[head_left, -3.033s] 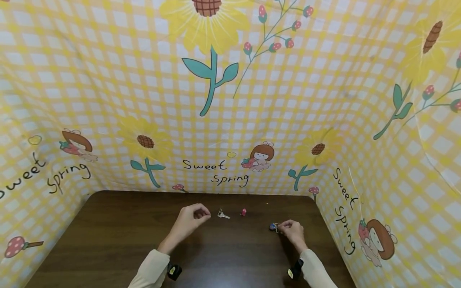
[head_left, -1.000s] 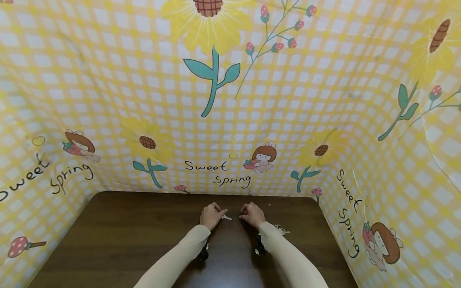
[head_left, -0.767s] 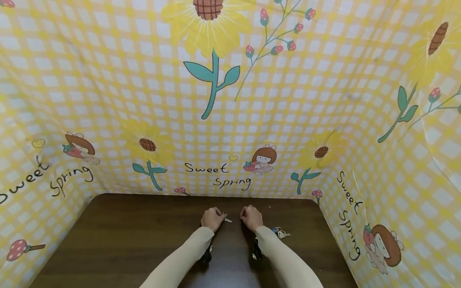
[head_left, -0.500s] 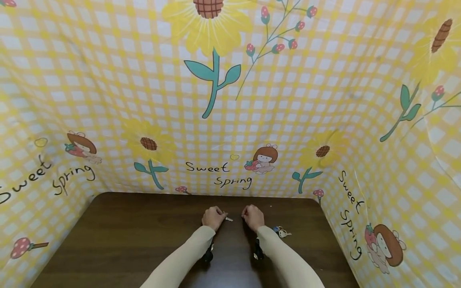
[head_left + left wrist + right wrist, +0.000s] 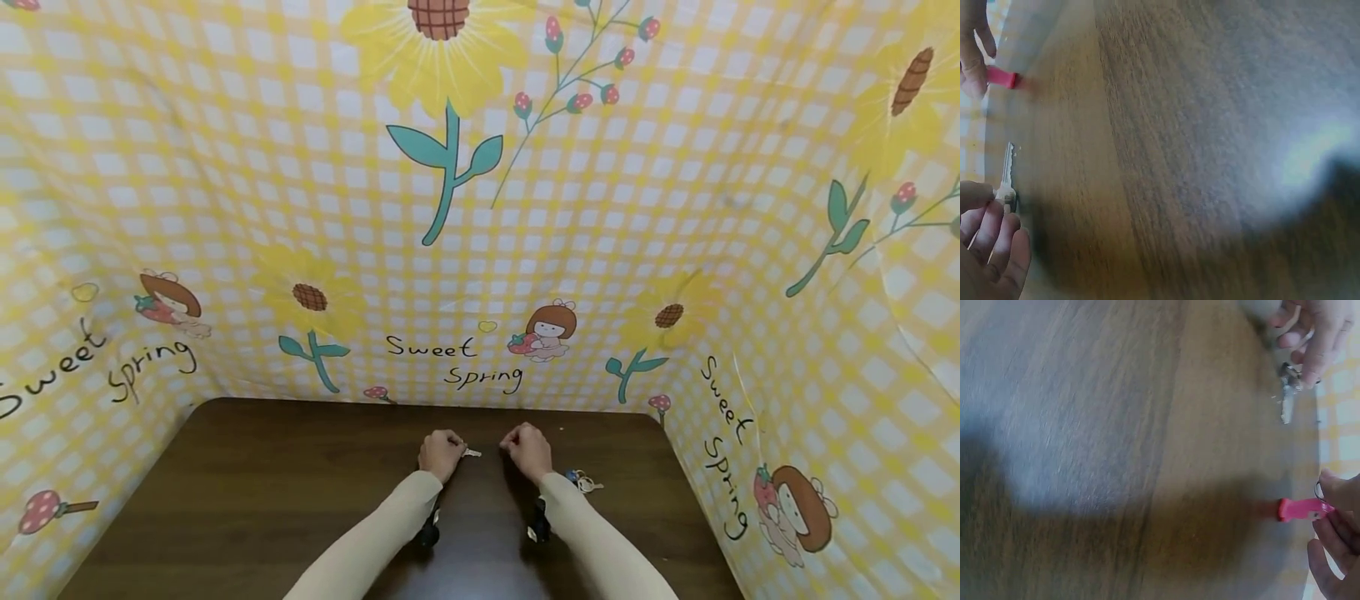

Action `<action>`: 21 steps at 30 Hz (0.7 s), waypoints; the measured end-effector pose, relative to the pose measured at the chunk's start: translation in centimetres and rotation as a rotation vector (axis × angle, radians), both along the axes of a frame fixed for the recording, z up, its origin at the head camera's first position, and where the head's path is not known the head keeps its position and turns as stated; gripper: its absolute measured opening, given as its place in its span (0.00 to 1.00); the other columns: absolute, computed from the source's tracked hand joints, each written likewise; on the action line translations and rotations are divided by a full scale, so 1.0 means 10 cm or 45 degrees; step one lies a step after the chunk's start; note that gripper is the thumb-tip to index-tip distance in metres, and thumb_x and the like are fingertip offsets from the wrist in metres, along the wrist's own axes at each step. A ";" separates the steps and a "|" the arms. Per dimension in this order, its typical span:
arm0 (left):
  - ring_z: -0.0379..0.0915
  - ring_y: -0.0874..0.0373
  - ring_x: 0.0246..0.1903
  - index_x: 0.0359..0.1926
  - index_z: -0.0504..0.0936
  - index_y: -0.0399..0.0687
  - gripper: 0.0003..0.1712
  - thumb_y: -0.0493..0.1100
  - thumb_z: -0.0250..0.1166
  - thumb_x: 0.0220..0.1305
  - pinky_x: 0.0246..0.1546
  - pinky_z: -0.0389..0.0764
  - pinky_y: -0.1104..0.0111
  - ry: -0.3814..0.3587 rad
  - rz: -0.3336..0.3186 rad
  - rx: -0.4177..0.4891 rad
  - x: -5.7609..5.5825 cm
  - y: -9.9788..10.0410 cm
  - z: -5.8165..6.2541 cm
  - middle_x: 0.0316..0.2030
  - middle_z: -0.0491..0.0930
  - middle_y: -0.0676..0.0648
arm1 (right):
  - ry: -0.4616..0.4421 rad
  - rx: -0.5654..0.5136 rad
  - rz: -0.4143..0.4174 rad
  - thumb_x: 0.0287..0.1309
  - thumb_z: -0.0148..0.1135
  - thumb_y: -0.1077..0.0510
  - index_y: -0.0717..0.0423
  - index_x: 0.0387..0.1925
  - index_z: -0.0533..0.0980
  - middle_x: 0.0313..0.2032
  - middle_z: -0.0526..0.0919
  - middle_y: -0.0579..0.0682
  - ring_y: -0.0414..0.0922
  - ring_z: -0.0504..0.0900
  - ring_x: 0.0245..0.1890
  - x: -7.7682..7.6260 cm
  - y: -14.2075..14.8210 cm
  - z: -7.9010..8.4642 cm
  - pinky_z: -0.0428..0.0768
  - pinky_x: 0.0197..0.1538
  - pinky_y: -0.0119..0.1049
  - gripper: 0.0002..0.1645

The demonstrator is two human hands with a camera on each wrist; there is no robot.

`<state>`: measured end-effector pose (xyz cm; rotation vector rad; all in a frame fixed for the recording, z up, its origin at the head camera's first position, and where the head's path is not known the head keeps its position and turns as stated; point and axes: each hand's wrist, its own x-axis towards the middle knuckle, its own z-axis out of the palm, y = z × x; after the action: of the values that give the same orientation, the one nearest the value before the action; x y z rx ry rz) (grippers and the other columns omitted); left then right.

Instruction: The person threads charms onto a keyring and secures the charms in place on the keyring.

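Just left of the table's middle, near the back, my left hand (image 5: 440, 454) pinches a silver key (image 5: 1007, 169) by its head between thumb and fingers. The toothed blade points right, toward my other hand. Across a small gap, my right hand (image 5: 529, 452) pinches a pink key charm (image 5: 1302, 509) with a red end and a thin metal ring (image 5: 1318, 489) at the fingertips. In the head view the fingers hide the charm almost wholly; both wrist views show it low over the wood. A bunch with a blue charm and keys (image 5: 588, 483) lies right of my right wrist.
The dark wooden table (image 5: 247, 500) has a rounded back edge. A yellow checked cloth (image 5: 435, 283) with printed flowers rises behind it and along both sides. A tiny pale speck (image 5: 561, 428) lies near the back edge.
My right hand has let go of the blue-charm bunch, moved left and taken the pink charm. My left hand has moved right and taken the key. In the last half second both barely shift.
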<state>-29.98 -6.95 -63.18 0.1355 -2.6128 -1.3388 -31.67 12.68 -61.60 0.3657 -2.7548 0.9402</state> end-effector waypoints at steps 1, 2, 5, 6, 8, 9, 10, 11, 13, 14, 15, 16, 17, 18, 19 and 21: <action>0.81 0.53 0.25 0.29 0.89 0.41 0.06 0.34 0.75 0.63 0.29 0.83 0.54 0.014 -0.012 0.011 0.01 0.00 0.00 0.28 0.87 0.46 | -0.021 -0.028 0.001 0.62 0.74 0.64 0.54 0.28 0.86 0.30 0.85 0.46 0.46 0.84 0.30 0.00 0.01 0.01 0.83 0.38 0.45 0.07; 0.81 0.54 0.25 0.29 0.89 0.41 0.06 0.34 0.75 0.64 0.29 0.83 0.55 0.034 -0.027 0.017 0.02 -0.01 0.01 0.28 0.87 0.47 | -0.045 -0.054 -0.001 0.63 0.74 0.64 0.54 0.29 0.86 0.30 0.85 0.46 0.45 0.83 0.30 0.00 0.03 0.01 0.83 0.37 0.44 0.07; 0.81 0.55 0.25 0.30 0.90 0.42 0.05 0.35 0.75 0.64 0.28 0.82 0.57 0.068 -0.054 0.039 0.07 -0.03 0.02 0.27 0.87 0.47 | -0.091 -0.136 0.022 0.65 0.73 0.64 0.57 0.30 0.86 0.29 0.84 0.48 0.43 0.83 0.26 0.03 0.07 0.07 0.81 0.34 0.42 0.06; 0.80 0.56 0.25 0.30 0.90 0.42 0.05 0.35 0.75 0.64 0.28 0.82 0.57 0.082 -0.064 0.046 0.08 -0.04 0.02 0.27 0.87 0.48 | -0.105 -0.162 0.026 0.66 0.72 0.64 0.57 0.30 0.86 0.29 0.84 0.49 0.43 0.83 0.26 0.04 0.07 0.09 0.81 0.34 0.42 0.07; 0.80 0.57 0.25 0.30 0.90 0.41 0.05 0.35 0.75 0.64 0.28 0.82 0.58 0.100 -0.077 0.059 0.10 -0.05 0.03 0.27 0.87 0.48 | -0.128 -0.194 0.031 0.67 0.72 0.64 0.58 0.31 0.86 0.30 0.83 0.50 0.42 0.82 0.25 0.07 0.09 0.13 0.80 0.35 0.41 0.06; 0.80 0.57 0.25 0.30 0.90 0.42 0.05 0.34 0.75 0.64 0.29 0.82 0.58 0.101 -0.080 0.071 0.11 -0.06 0.04 0.27 0.87 0.48 | -0.135 -0.207 0.037 0.67 0.71 0.64 0.59 0.31 0.86 0.31 0.83 0.50 0.43 0.82 0.24 0.08 0.10 0.15 0.80 0.35 0.41 0.06; 0.80 0.57 0.25 0.30 0.90 0.41 0.05 0.34 0.75 0.64 0.30 0.82 0.59 0.103 -0.088 0.083 0.12 -0.07 0.05 0.27 0.87 0.48 | -0.149 -0.222 0.034 0.67 0.71 0.64 0.58 0.31 0.86 0.30 0.83 0.51 0.43 0.82 0.24 0.09 0.11 0.16 0.80 0.36 0.41 0.06; 0.80 0.57 0.26 0.30 0.90 0.41 0.05 0.34 0.75 0.64 0.30 0.82 0.59 0.110 -0.095 0.094 0.13 -0.07 0.07 0.27 0.87 0.48 | -0.155 -0.234 0.034 0.67 0.71 0.64 0.59 0.32 0.85 0.30 0.83 0.52 0.43 0.82 0.24 0.10 0.11 0.18 0.79 0.36 0.40 0.06; 0.80 0.58 0.26 0.30 0.90 0.42 0.05 0.34 0.75 0.64 0.31 0.83 0.60 0.115 -0.104 0.105 0.15 -0.08 0.12 0.28 0.87 0.48 | -0.151 -0.272 0.048 0.68 0.70 0.64 0.60 0.33 0.84 0.28 0.84 0.54 0.45 0.83 0.24 0.11 0.11 0.22 0.79 0.35 0.38 0.06; 0.80 0.58 0.27 0.31 0.90 0.42 0.05 0.34 0.75 0.65 0.31 0.83 0.60 0.132 -0.120 0.106 0.16 -0.09 0.16 0.28 0.87 0.48 | -0.145 -0.299 0.057 0.69 0.69 0.64 0.61 0.33 0.83 0.27 0.84 0.55 0.46 0.83 0.24 0.12 0.11 0.24 0.79 0.34 0.37 0.06; 0.80 0.58 0.27 0.31 0.90 0.42 0.05 0.35 0.75 0.65 0.32 0.83 0.61 0.139 -0.127 0.111 0.16 -0.09 0.20 0.29 0.87 0.48 | -0.138 -0.331 0.073 0.70 0.68 0.64 0.62 0.34 0.82 0.26 0.85 0.57 0.49 0.83 0.25 0.12 0.11 0.26 0.78 0.33 0.36 0.06; 0.80 0.58 0.27 0.31 0.90 0.42 0.05 0.35 0.75 0.65 0.32 0.83 0.61 0.152 -0.134 0.111 0.17 -0.10 0.24 0.29 0.87 0.48 | -0.138 -0.370 0.087 0.71 0.68 0.64 0.62 0.35 0.82 0.27 0.85 0.58 0.50 0.84 0.26 0.14 0.11 0.29 0.78 0.33 0.35 0.06; 0.79 0.57 0.27 0.31 0.90 0.42 0.05 0.35 0.75 0.65 0.32 0.82 0.61 0.172 -0.143 0.112 0.17 -0.11 0.29 0.29 0.86 0.48 | -0.122 -0.396 0.102 0.71 0.67 0.64 0.63 0.36 0.81 0.28 0.85 0.58 0.51 0.84 0.27 0.15 0.10 0.33 0.78 0.34 0.34 0.06; 0.79 0.58 0.28 0.31 0.91 0.42 0.05 0.36 0.75 0.65 0.32 0.82 0.62 0.194 -0.152 0.112 0.18 -0.11 0.33 0.29 0.86 0.48 | -0.104 -0.417 0.118 0.72 0.67 0.64 0.63 0.37 0.80 0.29 0.85 0.58 0.51 0.84 0.29 0.16 0.10 0.37 0.78 0.34 0.33 0.06; 0.79 0.58 0.28 0.31 0.91 0.42 0.05 0.36 0.75 0.65 0.31 0.81 0.63 0.224 -0.164 0.110 0.18 -0.12 0.37 0.29 0.86 0.48 | -0.086 -0.438 0.141 0.72 0.66 0.64 0.64 0.37 0.80 0.31 0.85 0.58 0.51 0.84 0.30 0.17 0.09 0.41 0.78 0.35 0.33 0.06; 0.78 0.59 0.27 0.31 0.91 0.43 0.05 0.36 0.76 0.65 0.31 0.80 0.65 0.252 -0.171 0.117 0.19 -0.12 0.46 0.29 0.86 0.49 | -0.070 -0.472 0.175 0.72 0.66 0.64 0.63 0.38 0.80 0.32 0.85 0.56 0.48 0.82 0.32 0.21 0.08 0.51 0.77 0.37 0.32 0.05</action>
<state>-28.12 -8.19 -58.63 -0.1543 -2.4340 -1.4359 -29.60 13.47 -56.51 0.4720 -2.5492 1.4827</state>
